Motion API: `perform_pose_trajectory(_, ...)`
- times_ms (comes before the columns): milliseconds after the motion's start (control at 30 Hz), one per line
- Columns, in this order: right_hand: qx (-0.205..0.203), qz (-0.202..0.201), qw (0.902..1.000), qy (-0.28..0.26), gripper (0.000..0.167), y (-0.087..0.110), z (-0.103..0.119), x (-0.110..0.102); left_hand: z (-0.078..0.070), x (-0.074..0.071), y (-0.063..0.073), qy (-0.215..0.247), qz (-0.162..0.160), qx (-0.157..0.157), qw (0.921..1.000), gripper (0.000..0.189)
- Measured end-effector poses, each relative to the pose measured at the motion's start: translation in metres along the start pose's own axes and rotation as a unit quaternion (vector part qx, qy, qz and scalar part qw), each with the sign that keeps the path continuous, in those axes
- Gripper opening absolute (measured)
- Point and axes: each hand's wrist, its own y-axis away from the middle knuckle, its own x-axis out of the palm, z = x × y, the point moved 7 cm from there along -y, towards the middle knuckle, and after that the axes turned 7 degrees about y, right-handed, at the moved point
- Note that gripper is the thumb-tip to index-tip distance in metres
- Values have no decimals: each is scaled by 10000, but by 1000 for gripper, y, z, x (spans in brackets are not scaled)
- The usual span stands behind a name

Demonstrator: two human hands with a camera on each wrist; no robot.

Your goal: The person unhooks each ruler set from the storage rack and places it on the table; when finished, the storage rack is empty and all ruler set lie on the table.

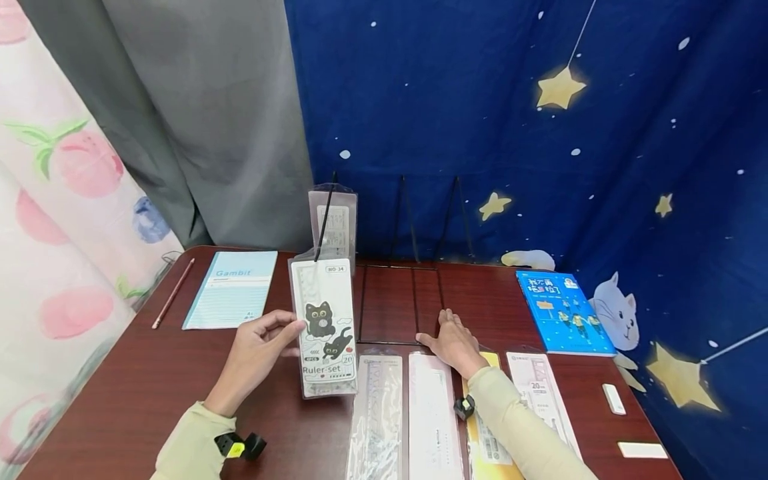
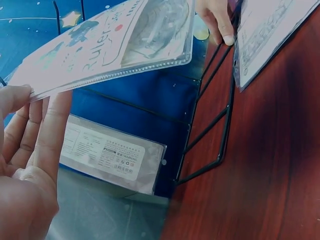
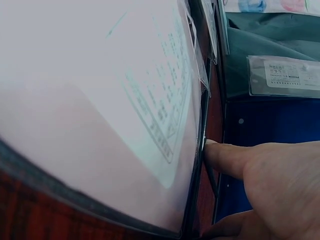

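My left hand point(image 1: 264, 350) pinches the left edge of a clear-sleeved ruler set point(image 1: 324, 320) with black cats on its card, thumb in front and fingers behind. The set's top overlaps the front end of the left arm of a black wire rack point(image 1: 417, 300). Behind it, another clear package point(image 1: 342, 223) hangs upright, its printed label also seen in the left wrist view. My right hand point(image 1: 453, 343) rests on the rack's base near its front right corner, fingers extended. In the right wrist view, the right thumb point(image 3: 225, 157) touches the wire.
In front of the rack lie several packages: a clear one point(image 1: 378, 413), a pink one point(image 1: 432, 413), a yellow one point(image 1: 489, 447) and a white-pink one point(image 1: 540, 387). A notebook point(image 1: 231, 290) and pencil point(image 1: 174, 293) lie left; a blue book point(image 1: 564, 310) and two white erasers point(image 1: 613, 399) right.
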Motion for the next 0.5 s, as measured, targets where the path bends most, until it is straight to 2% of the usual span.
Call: perform_pose_trajectory(500,-51,-25,10000,7,94,-1,-1,2,-13,-4,20,-181,12,227,9996,24)
